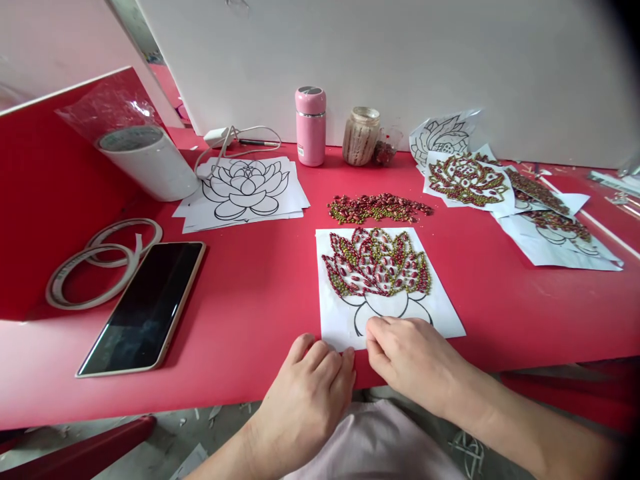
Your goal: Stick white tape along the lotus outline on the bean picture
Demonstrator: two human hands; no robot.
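One lotus picture (376, 270), petal tips (359, 235) away

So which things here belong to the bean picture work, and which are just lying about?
Likely for the job: part-covered lotus drawing, loose bean pile, lotus outline sheets, other bean-decorated drawings.

Likely just lying about: phone, pink flask, white charger.
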